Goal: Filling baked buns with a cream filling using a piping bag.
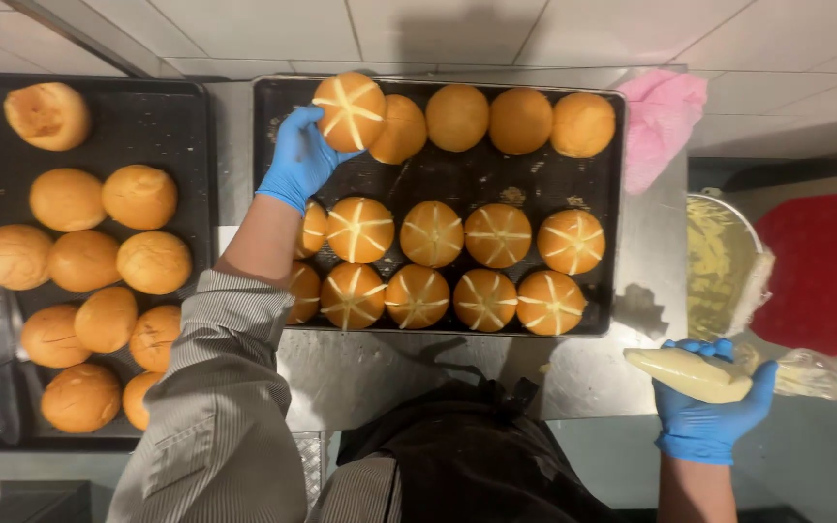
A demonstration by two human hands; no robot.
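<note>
My left hand (299,155), in a blue glove, holds a star-cut bun (349,110) at the far left corner of the middle black tray (465,184). Plain round buns (520,120) fill the rest of that far row. Two nearer rows hold several cut buns (431,233) with pale cream lines. At the lower right, my gloved right hand (709,412) grips a piping bag (693,374) full of pale yellow cream, its tip pointing left over the steel counter (380,373).
A second black tray (162,116) on the left carries several plain buns, one with a hollowed top (47,115). A pink cloth (664,118) lies beyond the middle tray. A metal bowl of cream (719,266) and a red mat (830,271) sit at the right.
</note>
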